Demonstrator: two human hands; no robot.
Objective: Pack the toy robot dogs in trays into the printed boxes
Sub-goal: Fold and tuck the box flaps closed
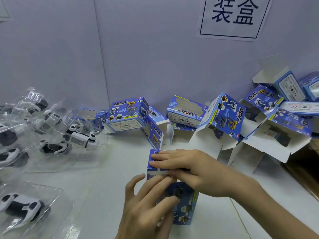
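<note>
A blue printed box point(183, 204) stands upright on the white table in front of me, and a dark toy shows through its window. My right hand point(193, 169) lies flat over the box's top flap with straight fingers pressing on it. My left hand point(146, 202) holds the box's near side, fingers curled at the flap's edge. Toy robot dogs in clear trays point(51, 128) are piled at the left, and one more tray point(22, 207) lies at the near left.
Several blue printed boxes point(127, 114), some open with white flaps up point(222, 121), line the back and right along the grey wall. A paper sign point(233, 16) hangs on that wall. A brown carton edge point(305, 169) shows at the right.
</note>
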